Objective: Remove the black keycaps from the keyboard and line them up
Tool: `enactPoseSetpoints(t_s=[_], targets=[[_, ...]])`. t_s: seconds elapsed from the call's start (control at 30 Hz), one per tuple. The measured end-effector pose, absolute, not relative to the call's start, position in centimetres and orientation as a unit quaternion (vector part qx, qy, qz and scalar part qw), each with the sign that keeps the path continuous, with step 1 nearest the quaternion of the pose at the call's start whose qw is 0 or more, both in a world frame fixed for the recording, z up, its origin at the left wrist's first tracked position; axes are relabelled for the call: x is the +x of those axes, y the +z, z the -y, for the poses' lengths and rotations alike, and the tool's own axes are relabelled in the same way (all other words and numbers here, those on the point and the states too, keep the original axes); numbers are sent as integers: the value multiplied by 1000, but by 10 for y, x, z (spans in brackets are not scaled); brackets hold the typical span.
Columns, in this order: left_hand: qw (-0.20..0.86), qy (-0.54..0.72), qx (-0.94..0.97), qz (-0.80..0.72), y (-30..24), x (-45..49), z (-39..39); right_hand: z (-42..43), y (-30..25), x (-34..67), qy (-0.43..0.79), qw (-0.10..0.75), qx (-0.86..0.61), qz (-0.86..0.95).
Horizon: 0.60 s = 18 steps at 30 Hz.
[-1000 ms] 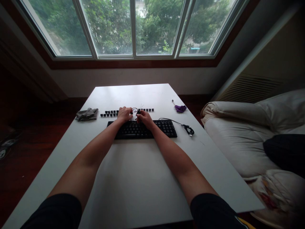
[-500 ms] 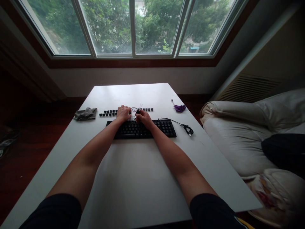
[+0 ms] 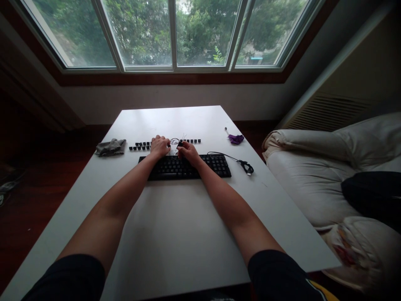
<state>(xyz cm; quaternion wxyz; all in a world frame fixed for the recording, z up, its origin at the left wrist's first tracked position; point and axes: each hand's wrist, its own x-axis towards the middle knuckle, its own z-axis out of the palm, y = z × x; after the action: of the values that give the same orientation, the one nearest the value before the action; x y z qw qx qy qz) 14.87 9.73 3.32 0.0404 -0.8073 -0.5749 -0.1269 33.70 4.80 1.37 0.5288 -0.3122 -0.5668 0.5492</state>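
Note:
A black keyboard (image 3: 206,165) lies across the middle of the white table (image 3: 175,234). Behind it runs a row of loose black keycaps (image 3: 140,146), continuing on the right as further keycaps (image 3: 192,141). My left hand (image 3: 159,146) rests at the keyboard's far edge with its fingers curled down over the row. My right hand (image 3: 187,151) sits beside it, fingers pinched on a small dark keycap (image 3: 179,144). A thin wire tool (image 3: 174,141) lies between the two hands.
A grey cloth (image 3: 110,147) lies at the table's left. The keyboard's cable and USB plug (image 3: 246,166) trail to the right. A small purple object (image 3: 235,139) sits near the right edge. A white padded seat (image 3: 316,175) stands to the right.
Both hands stay at the keyboard's far edge with small finger movements. The whole scene has shifted slightly upward in the picture as my head tilted down.

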Motion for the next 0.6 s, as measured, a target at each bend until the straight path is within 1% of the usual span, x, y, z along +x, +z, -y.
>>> enactPoseSetpoints(t_s=[0.2,0.6], targets=[[52,-124,-809,572,33,146,-98,-46,16,337,547,526,-318,568],[39,-131,-799,586,34,136,-93,-45,17,336,545,525,-330,564]])
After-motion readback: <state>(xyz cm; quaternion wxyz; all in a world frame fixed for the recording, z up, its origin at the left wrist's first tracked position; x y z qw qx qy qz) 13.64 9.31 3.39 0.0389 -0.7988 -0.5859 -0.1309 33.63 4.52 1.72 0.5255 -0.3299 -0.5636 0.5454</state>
